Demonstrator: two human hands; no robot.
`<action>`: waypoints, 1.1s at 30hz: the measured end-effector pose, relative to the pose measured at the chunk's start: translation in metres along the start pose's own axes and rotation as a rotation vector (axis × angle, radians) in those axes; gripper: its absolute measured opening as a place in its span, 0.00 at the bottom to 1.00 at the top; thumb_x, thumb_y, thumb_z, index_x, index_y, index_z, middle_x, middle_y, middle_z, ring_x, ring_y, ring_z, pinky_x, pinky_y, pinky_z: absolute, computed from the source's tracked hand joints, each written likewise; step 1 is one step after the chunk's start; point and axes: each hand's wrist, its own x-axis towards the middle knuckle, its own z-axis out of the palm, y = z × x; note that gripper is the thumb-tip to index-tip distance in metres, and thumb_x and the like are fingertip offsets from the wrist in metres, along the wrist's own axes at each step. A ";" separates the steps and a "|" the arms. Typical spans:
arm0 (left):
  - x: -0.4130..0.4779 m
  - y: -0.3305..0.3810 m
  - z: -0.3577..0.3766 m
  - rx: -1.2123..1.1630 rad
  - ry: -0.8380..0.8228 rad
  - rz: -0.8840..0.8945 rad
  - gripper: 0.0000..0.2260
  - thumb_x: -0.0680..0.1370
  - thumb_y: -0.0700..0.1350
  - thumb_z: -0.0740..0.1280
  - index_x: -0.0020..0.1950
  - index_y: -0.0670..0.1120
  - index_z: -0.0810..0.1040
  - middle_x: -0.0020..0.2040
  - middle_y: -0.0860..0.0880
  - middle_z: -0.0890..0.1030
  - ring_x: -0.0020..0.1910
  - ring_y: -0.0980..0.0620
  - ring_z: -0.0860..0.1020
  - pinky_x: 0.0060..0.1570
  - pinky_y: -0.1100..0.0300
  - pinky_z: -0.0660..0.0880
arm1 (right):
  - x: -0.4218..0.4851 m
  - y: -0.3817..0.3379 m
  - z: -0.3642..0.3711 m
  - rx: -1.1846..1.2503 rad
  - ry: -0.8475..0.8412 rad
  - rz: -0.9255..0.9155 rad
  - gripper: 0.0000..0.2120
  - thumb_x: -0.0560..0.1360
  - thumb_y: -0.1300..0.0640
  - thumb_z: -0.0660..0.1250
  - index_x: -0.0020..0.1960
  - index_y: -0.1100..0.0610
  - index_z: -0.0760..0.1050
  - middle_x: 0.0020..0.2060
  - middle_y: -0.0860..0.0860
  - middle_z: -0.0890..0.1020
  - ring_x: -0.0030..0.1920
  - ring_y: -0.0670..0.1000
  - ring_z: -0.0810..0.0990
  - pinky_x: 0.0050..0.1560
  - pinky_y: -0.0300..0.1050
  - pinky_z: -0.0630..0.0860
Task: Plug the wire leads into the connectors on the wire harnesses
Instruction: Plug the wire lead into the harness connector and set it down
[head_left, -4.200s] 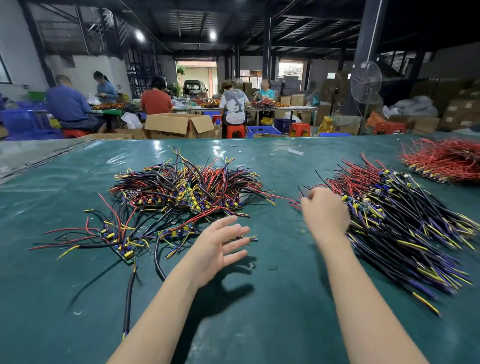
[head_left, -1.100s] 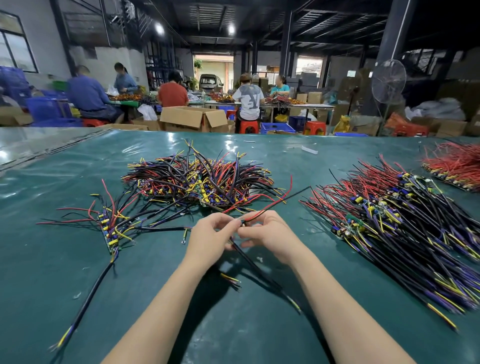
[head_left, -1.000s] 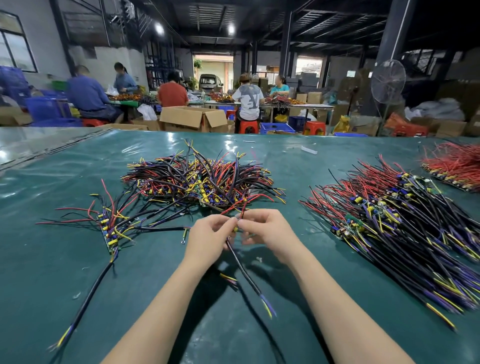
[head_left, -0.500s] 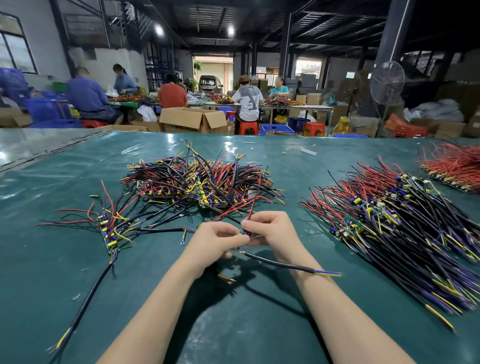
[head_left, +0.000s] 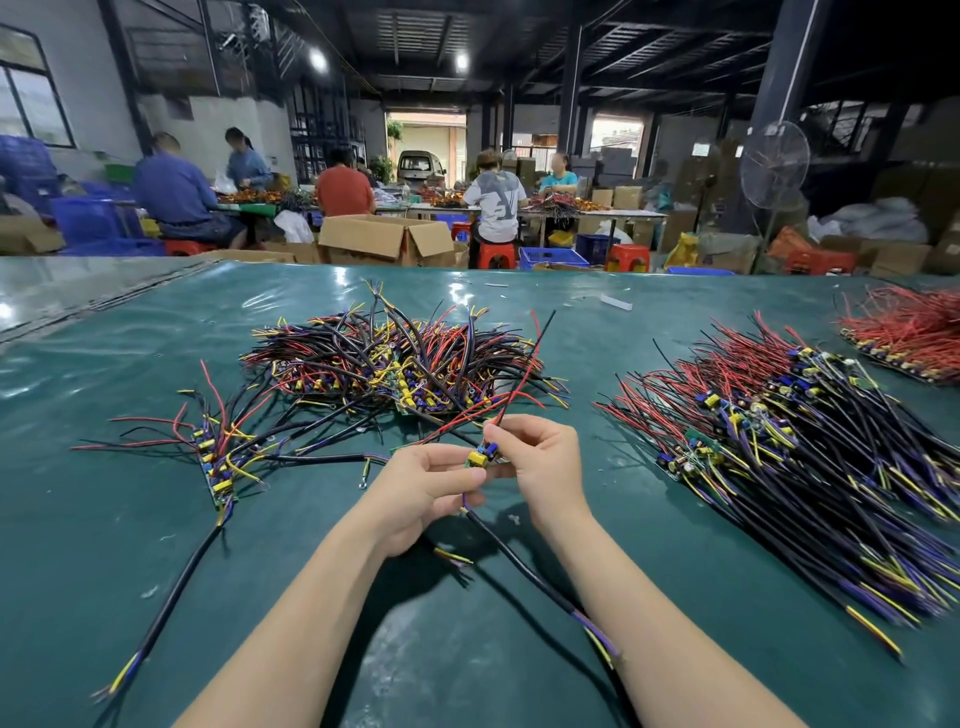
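Both hands meet low over the green bench (head_left: 104, 545), just in front of the middle pile of wires (head_left: 395, 358). The left hand (head_left: 415, 493) pinches a small harness piece (head_left: 478, 458) with a yellow part on it. A black cable (head_left: 524, 567) trails from it down to the bench, ending in yellow and purple tips. The right hand (head_left: 545, 467) pinches a red wire (head_left: 514, 391) right at that piece, and the wire rises up and away. A bigger pile (head_left: 805, 447) lies off to the right.

Glossy green table cover (head_left: 156, 519) — cardboard box (head_left: 384, 236).
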 end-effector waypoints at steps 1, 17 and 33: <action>-0.001 0.000 0.001 -0.028 -0.016 -0.012 0.08 0.73 0.28 0.64 0.45 0.39 0.78 0.34 0.48 0.83 0.31 0.57 0.80 0.32 0.65 0.78 | 0.000 0.000 -0.001 -0.004 -0.009 0.009 0.10 0.71 0.73 0.66 0.35 0.61 0.77 0.22 0.46 0.77 0.23 0.43 0.76 0.24 0.36 0.74; 0.003 0.002 0.007 -0.100 0.046 -0.036 0.05 0.75 0.36 0.64 0.39 0.39 0.76 0.30 0.47 0.81 0.31 0.56 0.81 0.31 0.65 0.78 | 0.000 0.001 0.004 -0.075 -0.012 -0.011 0.14 0.69 0.75 0.67 0.32 0.58 0.76 0.19 0.44 0.75 0.21 0.40 0.71 0.25 0.32 0.70; -0.003 0.010 0.021 0.045 0.018 -0.209 0.09 0.75 0.31 0.60 0.35 0.41 0.69 0.28 0.44 0.80 0.23 0.55 0.76 0.23 0.65 0.74 | 0.016 -0.007 -0.026 0.116 0.333 0.132 0.11 0.73 0.70 0.65 0.36 0.58 0.74 0.31 0.51 0.74 0.32 0.47 0.73 0.24 0.33 0.74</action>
